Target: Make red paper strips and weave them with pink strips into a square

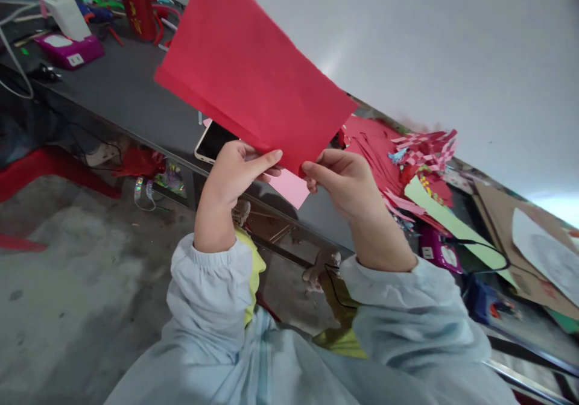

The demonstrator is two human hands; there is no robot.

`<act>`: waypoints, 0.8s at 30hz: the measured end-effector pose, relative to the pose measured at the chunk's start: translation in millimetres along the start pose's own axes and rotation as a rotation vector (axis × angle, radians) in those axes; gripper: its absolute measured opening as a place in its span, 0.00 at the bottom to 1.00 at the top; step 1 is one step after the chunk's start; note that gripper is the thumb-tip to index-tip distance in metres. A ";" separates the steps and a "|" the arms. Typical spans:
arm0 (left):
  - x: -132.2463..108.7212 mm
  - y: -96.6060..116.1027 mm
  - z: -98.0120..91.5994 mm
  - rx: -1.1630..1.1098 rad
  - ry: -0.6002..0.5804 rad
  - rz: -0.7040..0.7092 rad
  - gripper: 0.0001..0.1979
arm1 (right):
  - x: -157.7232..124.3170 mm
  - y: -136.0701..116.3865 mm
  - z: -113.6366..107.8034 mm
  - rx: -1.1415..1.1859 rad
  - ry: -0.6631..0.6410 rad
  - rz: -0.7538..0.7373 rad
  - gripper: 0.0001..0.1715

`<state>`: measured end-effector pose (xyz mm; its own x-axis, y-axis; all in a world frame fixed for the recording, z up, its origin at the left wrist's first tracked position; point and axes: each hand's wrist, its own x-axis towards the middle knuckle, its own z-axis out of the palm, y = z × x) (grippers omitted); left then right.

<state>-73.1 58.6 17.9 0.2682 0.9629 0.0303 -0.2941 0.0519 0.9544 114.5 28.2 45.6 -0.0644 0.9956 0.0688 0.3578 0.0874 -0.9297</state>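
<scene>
I hold a red sheet of paper (246,70) up in the air in front of me, above the dark table (131,100). My left hand (237,173) pinches its lower edge, thumb stretched along the paper. My right hand (341,182) grips the same lower corner from the right, fingers curled. A smartphone (212,143) and a pink paper (289,187) lie on the table just behind my hands.
A red can (137,4), a purple box (70,49) and a white bottle (66,7) stand at the table's far left. Red paper scraps (384,152), a woven red-and-white piece (427,146), a green strip (446,218) and cardboard (520,236) lie to the right. Concrete floor lies below left.
</scene>
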 end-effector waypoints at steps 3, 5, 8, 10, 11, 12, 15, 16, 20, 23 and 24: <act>-1.8 0.7 -4.8 -0.016 0.029 0.006 0.14 | 0.8 -7.6 0.6 -0.042 0.037 -0.011 0.11; -2.5 1.3 -7.3 -0.025 0.077 0.013 0.15 | -0.3 -10.1 -0.4 -0.066 0.053 0.000 0.10; -3.3 2.0 -10.5 -0.049 0.166 0.030 0.16 | -2.6 -10.2 -5.5 -0.101 0.068 0.013 0.10; -3.8 2.1 -12.4 -0.059 0.212 0.051 0.16 | -4.1 -8.6 -11.2 -0.131 0.079 0.014 0.11; -3.9 2.0 -13.3 -0.061 0.229 0.063 0.16 | -4.8 -7.5 -14.5 -0.148 0.085 0.017 0.12; -4.1 1.9 -14.1 -0.063 0.240 0.073 0.16 | -5.6 -6.3 -17.9 -0.166 0.093 0.025 0.12; -4.3 1.9 -15.4 -0.062 0.258 0.080 0.16 | -8.7 -2.5 -28.1 -0.197 0.117 0.074 0.11; -4.4 2.1 -15.2 -0.058 0.264 0.076 0.17 | -10.1 -1.3 -31.2 -0.190 0.132 0.082 0.10; -5.3 3.4 -11.8 -0.042 0.298 0.081 0.17 | -16.2 3.4 -43.4 -0.109 0.199 0.070 0.06; -5.9 4.4 -7.8 -0.040 0.305 0.108 0.17 | -19.0 6.6 -53.5 -0.058 0.260 0.090 0.07; -6.1 4.8 -6.6 -0.037 0.302 0.112 0.17 | -19.3 7.8 -57.2 -0.038 0.284 0.093 0.07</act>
<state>-82.1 54.7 20.4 -0.0508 0.9979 0.0395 -0.3414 -0.0545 0.9383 171.8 11.6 57.8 0.2318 0.9688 0.0880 0.3849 -0.0083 -0.9229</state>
